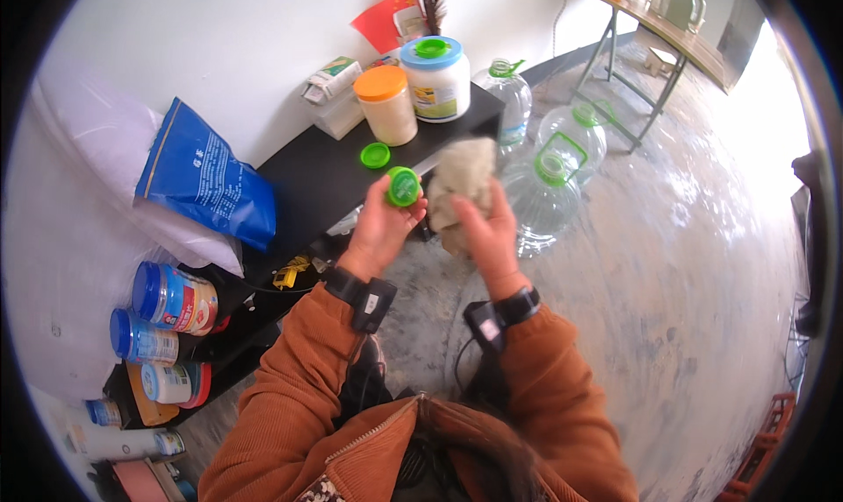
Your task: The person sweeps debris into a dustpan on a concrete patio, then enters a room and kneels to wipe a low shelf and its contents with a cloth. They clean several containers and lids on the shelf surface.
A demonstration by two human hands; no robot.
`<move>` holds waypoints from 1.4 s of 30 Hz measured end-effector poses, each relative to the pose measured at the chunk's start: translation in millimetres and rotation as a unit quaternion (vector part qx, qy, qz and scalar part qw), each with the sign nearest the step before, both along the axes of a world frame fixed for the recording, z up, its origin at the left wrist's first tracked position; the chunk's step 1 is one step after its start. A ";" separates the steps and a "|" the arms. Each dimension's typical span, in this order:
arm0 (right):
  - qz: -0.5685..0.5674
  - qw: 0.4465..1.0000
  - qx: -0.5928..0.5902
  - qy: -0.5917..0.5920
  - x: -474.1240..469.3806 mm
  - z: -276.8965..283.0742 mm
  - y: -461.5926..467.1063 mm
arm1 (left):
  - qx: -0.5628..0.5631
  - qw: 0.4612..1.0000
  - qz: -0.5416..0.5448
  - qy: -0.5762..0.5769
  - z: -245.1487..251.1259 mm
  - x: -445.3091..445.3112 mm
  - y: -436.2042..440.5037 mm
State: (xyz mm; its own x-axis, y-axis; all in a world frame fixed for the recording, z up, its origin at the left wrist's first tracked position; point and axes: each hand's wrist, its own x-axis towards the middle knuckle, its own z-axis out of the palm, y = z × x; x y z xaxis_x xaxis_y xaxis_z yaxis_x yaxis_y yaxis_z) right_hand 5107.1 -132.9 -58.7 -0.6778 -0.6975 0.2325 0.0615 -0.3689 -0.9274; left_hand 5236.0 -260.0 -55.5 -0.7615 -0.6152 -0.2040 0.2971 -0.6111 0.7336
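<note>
My left hand [384, 224] grips a small round green lid [403, 187], its top turned up towards me. To its right, my right hand [486, 228] holds a crumpled beige cloth [464, 169], slightly blurred and apart from the lid. Both hands are in front of a black cabinet top [309, 172]. On that surface lies a second green lid [375, 155], just beyond my left hand. Behind it stand a jar with an orange lid [384, 103] and a white tub with a blue lid [440, 83]; another green lid [432, 47] rests on the tub.
Several large clear plastic bottles [543, 199] with green handles stand on the floor at the right. A blue bag [207, 172] leans at the left, above several blue-lidded jars [174, 298]. Boxes [332, 90] sit by the wall. A folding table [649, 24] stands far right.
</note>
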 end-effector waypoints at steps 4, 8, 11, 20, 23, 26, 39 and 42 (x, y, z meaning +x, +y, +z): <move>-0.102 0.928 0.027 0.357 23.4 -12.9 -1.3 | -0.017 1.000 0.019 0.013 -23.7 -14.4 40.6; -0.160 0.929 0.122 0.312 6.6 -30.3 -5.5 | -0.087 0.995 0.049 -0.032 -29.0 -11.8 43.9; -0.188 0.917 0.259 0.236 -20.1 -29.9 -6.1 | -0.167 0.985 -0.003 0.047 -23.2 0.1 28.9; -0.098 0.962 0.109 0.232 1.7 -28.0 -13.3 | -0.210 0.975 -0.058 -0.040 -20.6 2.9 11.9; -0.088 0.950 0.262 0.143 -13.0 -43.1 -23.1 | -0.238 0.971 -0.024 -0.008 -8.8 2.0 4.5; -0.038 0.969 0.246 0.013 -14.3 -58.7 -28.3 | -0.308 0.949 0.069 -0.014 7.6 3.3 -13.8; 0.008 0.961 0.072 -0.266 -25.8 -51.8 -31.5 | -0.651 0.654 0.248 -0.295 71.0 -74.9 -168.6; -0.003 0.961 0.064 -0.271 -35.8 -43.3 -26.7 | -0.612 0.687 0.224 -0.321 64.9 -92.8 -179.3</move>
